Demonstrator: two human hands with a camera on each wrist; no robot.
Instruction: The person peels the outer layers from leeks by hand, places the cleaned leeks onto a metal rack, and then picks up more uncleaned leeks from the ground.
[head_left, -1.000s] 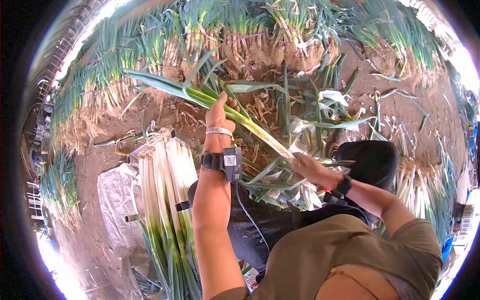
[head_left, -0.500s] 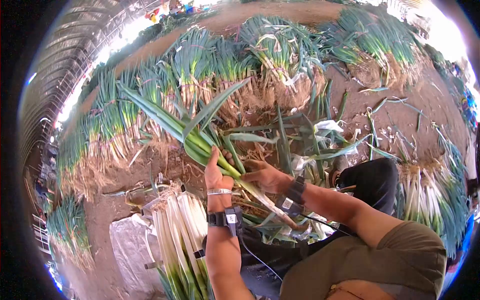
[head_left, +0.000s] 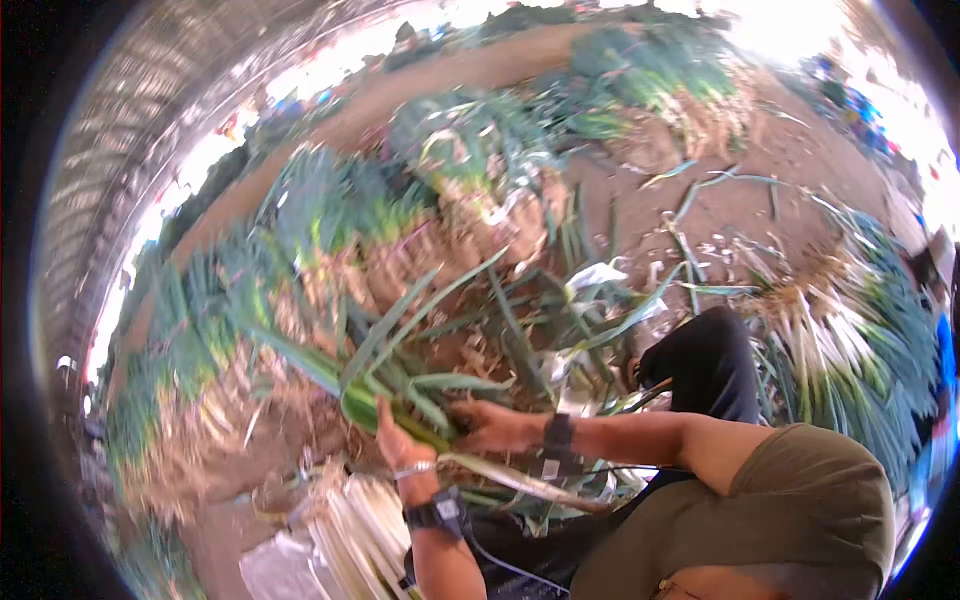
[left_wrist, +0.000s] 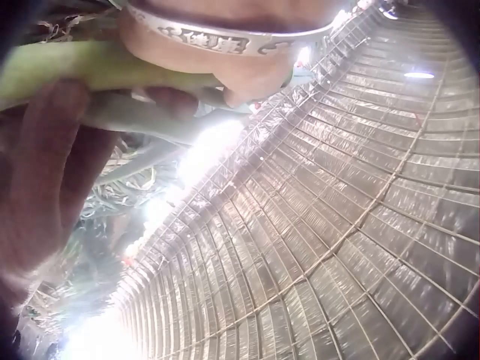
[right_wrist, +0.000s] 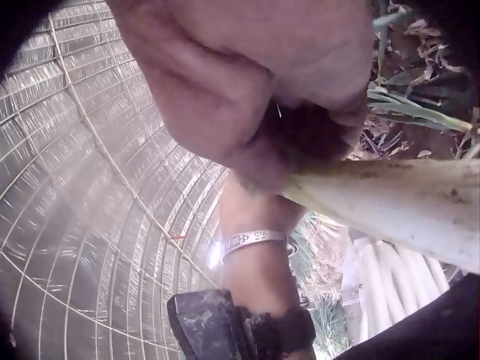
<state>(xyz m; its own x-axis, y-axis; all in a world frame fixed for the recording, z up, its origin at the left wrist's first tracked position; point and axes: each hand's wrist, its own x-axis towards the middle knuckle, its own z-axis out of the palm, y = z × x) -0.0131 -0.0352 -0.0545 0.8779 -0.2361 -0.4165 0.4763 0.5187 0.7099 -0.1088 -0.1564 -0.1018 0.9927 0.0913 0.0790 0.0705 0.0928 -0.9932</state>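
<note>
The left hand (head_left: 398,440) grips a leek (head_left: 360,406) around its green upper part, apparently to steady it, while the right hand (head_left: 492,427) pinches it just alongside, the white shank (head_left: 525,483) trailing below the right hand.

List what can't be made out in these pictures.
Head view: some fingers of the left hand, behind the leek.
Head view: single stalks in the far bundles, blurred.
Head view: lower ends of the white stalks, cut off by the bottom edge.
Right wrist view: the right hand's fingertips, lost in shadow; the leek's pale end, past the right edge.
</note>
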